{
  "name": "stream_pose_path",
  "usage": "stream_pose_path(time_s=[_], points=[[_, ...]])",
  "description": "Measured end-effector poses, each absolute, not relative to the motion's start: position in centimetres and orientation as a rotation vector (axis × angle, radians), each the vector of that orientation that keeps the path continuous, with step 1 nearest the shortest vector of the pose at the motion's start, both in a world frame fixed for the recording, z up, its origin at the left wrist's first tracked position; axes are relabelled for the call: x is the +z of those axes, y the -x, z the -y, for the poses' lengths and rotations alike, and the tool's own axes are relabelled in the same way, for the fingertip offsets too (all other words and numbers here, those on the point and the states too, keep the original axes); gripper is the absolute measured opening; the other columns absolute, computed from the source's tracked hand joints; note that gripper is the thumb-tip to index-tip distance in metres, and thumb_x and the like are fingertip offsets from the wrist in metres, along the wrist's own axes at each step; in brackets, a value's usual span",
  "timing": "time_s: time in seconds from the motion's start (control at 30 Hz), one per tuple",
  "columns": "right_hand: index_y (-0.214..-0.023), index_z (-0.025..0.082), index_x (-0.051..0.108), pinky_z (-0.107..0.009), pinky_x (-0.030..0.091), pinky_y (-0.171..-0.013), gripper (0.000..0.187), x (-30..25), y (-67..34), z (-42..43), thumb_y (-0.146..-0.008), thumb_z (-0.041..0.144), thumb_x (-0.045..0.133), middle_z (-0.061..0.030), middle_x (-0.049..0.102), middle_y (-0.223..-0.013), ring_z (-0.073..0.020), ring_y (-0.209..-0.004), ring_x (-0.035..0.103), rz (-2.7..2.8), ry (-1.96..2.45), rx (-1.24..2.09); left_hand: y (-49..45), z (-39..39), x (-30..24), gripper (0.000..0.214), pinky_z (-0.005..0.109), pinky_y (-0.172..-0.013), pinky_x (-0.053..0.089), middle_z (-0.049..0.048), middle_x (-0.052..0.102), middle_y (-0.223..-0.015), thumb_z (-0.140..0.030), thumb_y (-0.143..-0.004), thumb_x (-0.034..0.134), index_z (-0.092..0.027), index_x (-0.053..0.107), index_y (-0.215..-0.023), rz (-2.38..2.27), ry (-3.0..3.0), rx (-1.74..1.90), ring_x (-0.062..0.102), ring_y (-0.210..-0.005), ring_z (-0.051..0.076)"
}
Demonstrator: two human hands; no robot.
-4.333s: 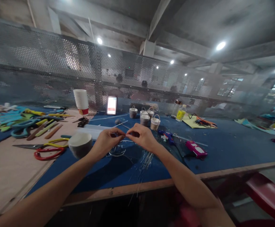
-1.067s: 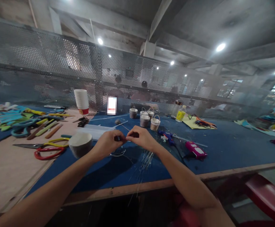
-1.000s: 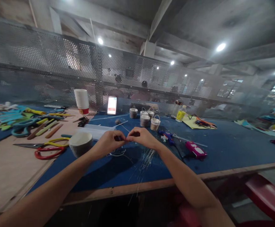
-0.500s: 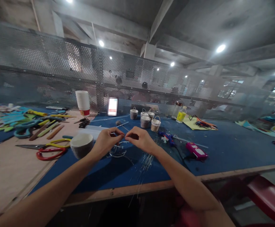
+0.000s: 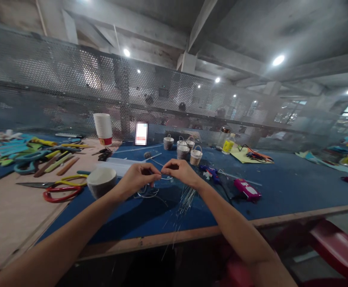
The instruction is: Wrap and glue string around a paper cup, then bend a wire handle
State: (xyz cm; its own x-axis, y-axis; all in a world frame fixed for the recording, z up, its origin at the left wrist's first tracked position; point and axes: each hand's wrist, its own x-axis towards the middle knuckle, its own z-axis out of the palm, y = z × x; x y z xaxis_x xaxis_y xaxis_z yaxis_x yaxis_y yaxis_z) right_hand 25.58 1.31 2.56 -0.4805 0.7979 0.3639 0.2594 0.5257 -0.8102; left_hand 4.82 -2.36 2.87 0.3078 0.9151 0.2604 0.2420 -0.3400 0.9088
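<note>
Both hands meet above the middle of the blue table, fingertips nearly touching. My left hand (image 5: pixel 139 178) pinches a thin white cord (image 5: pixel 167 178), of which only a short length shows. My right hand (image 5: pixel 180 171) is closed in a pinch at the same cord, thumb against forefinger. Below them lies a loose coil of white cord (image 5: pixel 151 195). A bundle of thin straight wires (image 5: pixel 186 201) rests under my right wrist. Beside my left wrist stands a grey-white cup (image 5: pixel 101 181). Several small buckets with looped handles, one of them a beige bucket (image 5: pixel 196 156), stand beyond my hands.
Red-and-yellow-handled scissors (image 5: pixel 62 192) lie at left near a paper cup stack (image 5: pixel 102 128). A blue glue gun (image 5: pixel 211 173) and a magenta box (image 5: pixel 247 189) lie at right. Farther back are a yellow-labelled bottle (image 5: pixel 228 144) and a lit phone (image 5: pixel 141 133). A red stool (image 5: pixel 335 247) stands lower right.
My hands have shifted slightly; the left fingers now reach a little farther right, just under the right fingertips. The white cord shows to the right of the left fingertips. The view has turned slightly.
</note>
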Motion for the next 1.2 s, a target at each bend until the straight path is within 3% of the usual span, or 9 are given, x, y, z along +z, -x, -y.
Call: stream_pose_path(time_s=[0.27, 0.43, 0.53, 0.67, 0.9, 1.2], points=[[-0.09, 0.019, 0.071, -0.026, 0.046, -0.071, 0.014, 2.2, -24.7, -0.2, -0.088, 0.033, 0.071, -0.0008, 0.061, -0.086, -0.0129, -0.076, 0.057, 2.053, 0.722, 0.613, -4.9, 2.7, 3.4, 0.018, 0.022, -0.048, 0.039, -0.0031, 0.061, -0.051, -0.034, -0.074, 0.072, -0.016, 0.069, -0.076, -1.199, -1.688, 1.267, 0.053, -0.047, 0.012], [-0.094, 0.02, 0.072, -0.026, 0.044, -0.071, 0.008, 2.2, -24.6, 0.4, -0.09, 0.026, 0.068, 0.0003, 0.055, -0.086, -0.0116, -0.073, 0.056, 2.146, 0.694, 0.349, -4.7, 2.3, 2.2, 0.017, 0.025, -0.054, 0.04, 0.0001, 0.067, -0.061, -0.033, -0.077, 0.067, -0.017, 0.073, -0.081, -1.354, -1.958, 1.29, 0.058, -0.055, 0.016], [-0.094, 0.02, 0.072, -0.026, 0.044, -0.071, 0.009, 2.4, -24.7, 0.4, -0.091, 0.027, 0.068, -0.0002, 0.055, -0.086, -0.0121, -0.074, 0.056, 2.162, 0.734, 0.314, -4.8, 2.3, 1.9, 0.011, 0.025, -0.055, 0.038, -0.0002, 0.067, -0.061, -0.029, -0.072, 0.071, -0.018, 0.073, -0.072, -1.344, -2.031, 1.256, 0.056, -0.058, 0.016], [-0.09, 0.02, 0.073, -0.026, 0.045, -0.071, 0.016, 2.8, -25.0, 0.1, -0.087, 0.035, 0.072, -0.0009, 0.058, -0.085, -0.0133, -0.075, 0.056, 2.112, 0.786, 0.5, -5.0, 2.1, 1.8, 0.015, 0.024, -0.053, 0.038, -0.0018, 0.063, -0.055, -0.032, -0.074, 0.071, -0.018, 0.071, -0.069, -1.254, -2.042, 1.136, 0.055, -0.053, 0.014], [-0.086, 0.016, 0.072, -0.027, 0.038, -0.062, 0.027, 3.4, -25.6, -0.6, -0.08, 0.042, 0.076, 0.0008, 0.059, -0.07, -0.0117, -0.064, 0.048, 1.906, 0.865, 1.134, -5.0, 2.1, 2.3, 0.018, 0.023, -0.055, 0.041, -0.0008, 0.066, -0.057, -0.032, -0.072, 0.077, -0.016, 0.07, -0.074, -1.018, -1.717, 1.066, 0.059, -0.054, 0.013], [-0.081, 0.017, 0.071, -0.025, 0.03, -0.056, 0.027, 2.7, -25.6, -1.4, -0.071, 0.038, 0.082, 0.004, 0.055, -0.065, -0.0086, -0.057, 0.042, 1.743, 0.847, 1.507, -4.9, 3.1, 3.3, 0.018, 0.023, -0.049, 0.033, 0.0004, 0.067, -0.057, -0.034, -0.073, 0.076, -0.017, 0.074, -0.077, -1.006, -1.673, 0.978, 0.056, -0.052, 0.012]])
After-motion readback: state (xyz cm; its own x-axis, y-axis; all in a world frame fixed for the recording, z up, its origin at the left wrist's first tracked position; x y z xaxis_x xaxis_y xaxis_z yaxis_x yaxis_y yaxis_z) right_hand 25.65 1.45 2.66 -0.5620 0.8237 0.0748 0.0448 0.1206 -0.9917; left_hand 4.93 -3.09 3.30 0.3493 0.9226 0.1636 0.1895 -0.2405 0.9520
